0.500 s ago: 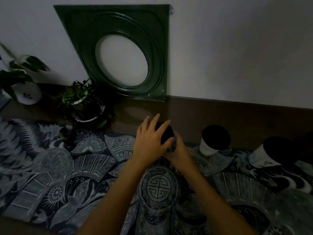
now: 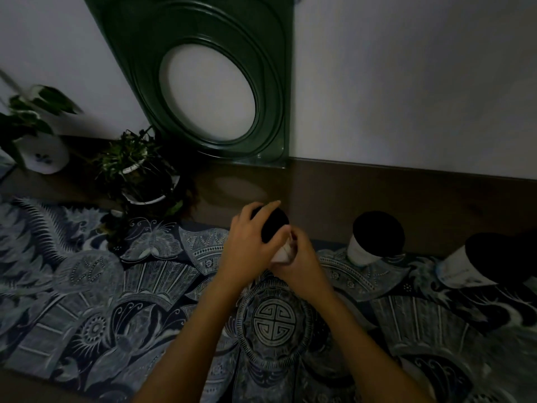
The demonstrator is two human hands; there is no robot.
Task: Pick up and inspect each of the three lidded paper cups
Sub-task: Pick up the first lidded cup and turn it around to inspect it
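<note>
Hands meet around one paper cup (image 2: 281, 251) in the middle, above the patterned cloth (image 2: 87, 286). We see the left hand (image 2: 250, 245) curled over its black lid (image 2: 271, 225), gripping it. The right hand (image 2: 302, 263) wraps round the white side below. The cup is tilted. We cannot tell if it touches the cloth. Two more lidded cups stand to the right, a middle cup (image 2: 374, 237) and a far cup (image 2: 488, 263). Two potted plants (image 2: 136, 170) sit at the left by the wall.
</note>
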